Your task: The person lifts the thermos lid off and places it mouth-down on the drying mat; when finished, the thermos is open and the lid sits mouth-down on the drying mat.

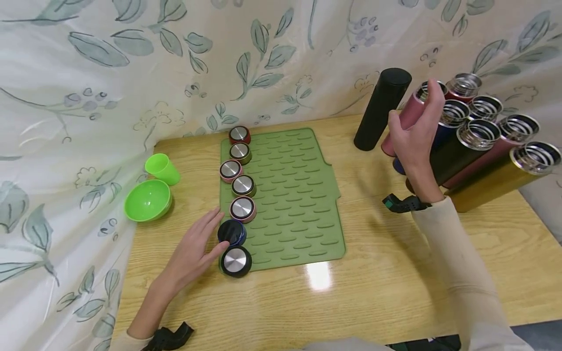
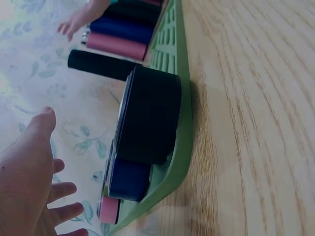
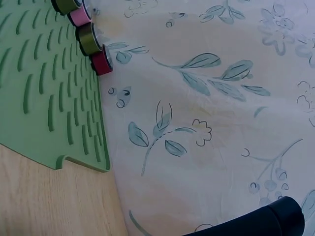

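My left hand point(image 1: 193, 248) hovers with its fingers extended beside the blue lid point(image 1: 231, 232) and the black lid point(image 1: 235, 261); whether it touches them I cannot tell. In the left wrist view the black lid point(image 2: 150, 115) appears large, with the left hand point(image 2: 29, 177) apart from it. My right hand point(image 1: 417, 131) reaches over the lidless pink bottle point(image 1: 406, 117), fingers stretched out. From the left wrist view, that right hand point(image 2: 83, 19) looks raised near the bottle tops, holding nothing. A capped black bottle point(image 1: 382, 109) stands just left of the pink one.
Several lids, including a red lid point(image 1: 239, 135), line the left edge of a green mat point(image 1: 294, 195). Open bottles, among them a gold bottle point(image 1: 500, 178), crowd the right side. A green bowl point(image 1: 148, 201) and green cup point(image 1: 162, 168) are at the left. Patterned cloth point(image 1: 263, 58) hangs behind.
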`<state>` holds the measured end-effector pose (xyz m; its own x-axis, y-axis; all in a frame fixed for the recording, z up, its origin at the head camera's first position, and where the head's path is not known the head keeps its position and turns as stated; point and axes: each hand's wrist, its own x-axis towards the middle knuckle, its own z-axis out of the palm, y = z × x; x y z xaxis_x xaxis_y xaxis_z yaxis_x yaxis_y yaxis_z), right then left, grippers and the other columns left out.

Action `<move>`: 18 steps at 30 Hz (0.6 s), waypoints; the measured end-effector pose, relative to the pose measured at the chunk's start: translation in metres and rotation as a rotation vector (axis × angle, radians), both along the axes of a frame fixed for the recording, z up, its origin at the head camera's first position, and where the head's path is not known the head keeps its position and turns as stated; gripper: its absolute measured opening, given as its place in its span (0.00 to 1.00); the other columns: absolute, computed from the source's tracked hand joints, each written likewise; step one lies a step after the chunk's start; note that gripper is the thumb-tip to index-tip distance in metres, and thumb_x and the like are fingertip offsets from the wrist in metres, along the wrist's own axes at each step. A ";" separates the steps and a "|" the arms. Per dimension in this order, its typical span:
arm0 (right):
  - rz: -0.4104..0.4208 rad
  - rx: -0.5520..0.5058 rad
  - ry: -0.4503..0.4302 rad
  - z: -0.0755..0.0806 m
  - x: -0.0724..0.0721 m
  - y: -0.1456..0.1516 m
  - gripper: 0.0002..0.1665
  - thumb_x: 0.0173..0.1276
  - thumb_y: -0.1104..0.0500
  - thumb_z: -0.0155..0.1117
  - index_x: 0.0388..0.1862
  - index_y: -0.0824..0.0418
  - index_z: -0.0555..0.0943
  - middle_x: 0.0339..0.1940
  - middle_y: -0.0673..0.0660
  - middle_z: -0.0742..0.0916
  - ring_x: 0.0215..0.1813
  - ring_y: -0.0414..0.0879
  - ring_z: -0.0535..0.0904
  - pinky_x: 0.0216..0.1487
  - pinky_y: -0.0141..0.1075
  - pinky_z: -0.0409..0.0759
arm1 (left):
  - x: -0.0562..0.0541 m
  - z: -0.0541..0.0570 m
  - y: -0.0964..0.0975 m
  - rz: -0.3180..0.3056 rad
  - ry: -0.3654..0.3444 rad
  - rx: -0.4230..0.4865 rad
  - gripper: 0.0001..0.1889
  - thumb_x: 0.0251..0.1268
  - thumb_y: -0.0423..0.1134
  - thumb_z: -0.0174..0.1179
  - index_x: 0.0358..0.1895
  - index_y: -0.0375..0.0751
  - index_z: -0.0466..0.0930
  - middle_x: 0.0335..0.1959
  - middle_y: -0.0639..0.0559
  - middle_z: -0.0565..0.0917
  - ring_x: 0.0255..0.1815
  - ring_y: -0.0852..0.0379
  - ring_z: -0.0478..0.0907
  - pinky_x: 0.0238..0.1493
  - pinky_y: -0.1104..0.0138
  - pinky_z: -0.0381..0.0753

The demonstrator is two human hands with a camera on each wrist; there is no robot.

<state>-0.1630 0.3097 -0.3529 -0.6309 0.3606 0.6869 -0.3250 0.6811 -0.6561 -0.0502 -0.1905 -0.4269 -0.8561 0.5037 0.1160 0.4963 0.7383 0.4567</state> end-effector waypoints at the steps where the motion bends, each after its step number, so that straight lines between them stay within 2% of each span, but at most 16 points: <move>1: -0.007 0.014 -0.013 0.001 -0.003 0.000 0.41 0.63 0.52 0.62 0.73 0.59 0.60 0.75 0.52 0.65 0.70 0.44 0.63 0.74 0.35 0.65 | 0.000 0.000 -0.001 0.003 -0.002 0.000 0.35 0.68 0.51 0.58 0.75 0.48 0.59 0.76 0.46 0.61 0.75 0.43 0.59 0.71 0.44 0.61; 3: -0.022 0.034 -0.047 0.006 -0.012 0.001 0.40 0.64 0.54 0.62 0.73 0.60 0.60 0.75 0.55 0.65 0.74 0.42 0.59 0.77 0.31 0.56 | -0.001 0.001 -0.002 0.010 0.001 0.004 0.35 0.68 0.50 0.58 0.75 0.49 0.58 0.76 0.46 0.60 0.75 0.42 0.59 0.71 0.43 0.61; 6: -0.052 0.063 -0.116 0.015 -0.029 0.004 0.40 0.66 0.55 0.63 0.73 0.62 0.59 0.75 0.58 0.64 0.76 0.41 0.56 0.78 0.27 0.48 | -0.009 0.005 -0.002 0.026 0.002 0.032 0.34 0.69 0.49 0.57 0.75 0.50 0.57 0.76 0.47 0.60 0.75 0.41 0.59 0.71 0.42 0.61; 9: -0.073 0.073 -0.189 0.022 -0.046 0.007 0.40 0.67 0.52 0.62 0.74 0.58 0.58 0.75 0.54 0.64 0.76 0.38 0.55 0.76 0.24 0.47 | -0.019 0.010 0.002 0.043 -0.007 0.097 0.32 0.70 0.48 0.56 0.75 0.51 0.57 0.76 0.45 0.61 0.75 0.39 0.58 0.72 0.41 0.59; 12: -0.078 0.058 -0.245 0.022 -0.056 0.009 0.41 0.66 0.47 0.61 0.74 0.54 0.57 0.75 0.50 0.64 0.76 0.34 0.55 0.75 0.22 0.47 | -0.025 0.012 0.008 0.052 -0.025 0.149 0.31 0.71 0.47 0.55 0.75 0.52 0.58 0.76 0.45 0.62 0.76 0.40 0.57 0.73 0.42 0.57; 15: -0.059 -0.006 -0.287 0.018 -0.063 0.010 0.43 0.65 0.44 0.62 0.75 0.51 0.56 0.76 0.47 0.62 0.75 0.33 0.55 0.75 0.22 0.48 | -0.027 0.011 0.012 0.051 -0.039 0.164 0.31 0.71 0.48 0.55 0.75 0.52 0.58 0.76 0.46 0.61 0.76 0.41 0.57 0.73 0.42 0.57; 18: -0.032 -0.082 -0.294 0.011 -0.067 0.009 0.46 0.64 0.44 0.63 0.75 0.52 0.54 0.76 0.49 0.61 0.75 0.34 0.55 0.75 0.22 0.50 | -0.027 0.010 0.015 0.044 -0.052 0.176 0.31 0.71 0.47 0.55 0.75 0.51 0.58 0.76 0.46 0.61 0.76 0.41 0.57 0.73 0.42 0.57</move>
